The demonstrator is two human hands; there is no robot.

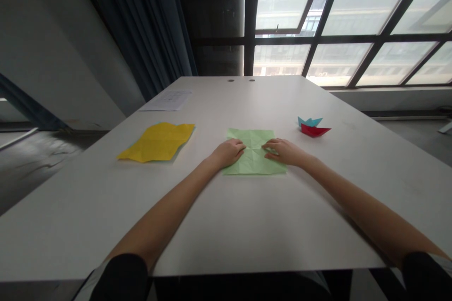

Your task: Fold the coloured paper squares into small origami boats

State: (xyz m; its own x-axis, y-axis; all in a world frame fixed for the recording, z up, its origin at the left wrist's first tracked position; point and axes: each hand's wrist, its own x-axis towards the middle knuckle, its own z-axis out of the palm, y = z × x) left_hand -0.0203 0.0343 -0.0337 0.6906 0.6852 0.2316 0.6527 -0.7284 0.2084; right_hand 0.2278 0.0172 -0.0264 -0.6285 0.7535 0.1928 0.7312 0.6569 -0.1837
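Observation:
A creased light green paper sheet (254, 163) lies flat and unfolded on the white table (226, 225). My left hand (230, 151) rests on its left side, palm down, fingers lying flat and holding nothing. On the sheet's right side is my right hand (280, 151), its fingers slightly curved and apart, touching the paper. The middle of the sheet with its crossing creases shows between the two hands.
To the left lies a stack of yellow paper (158, 143), with a bluish sheet edge under it. A printed white page (169, 101) is farther back. A blue paper boat (310, 121) and a red paper boat (314, 131) stand at the right.

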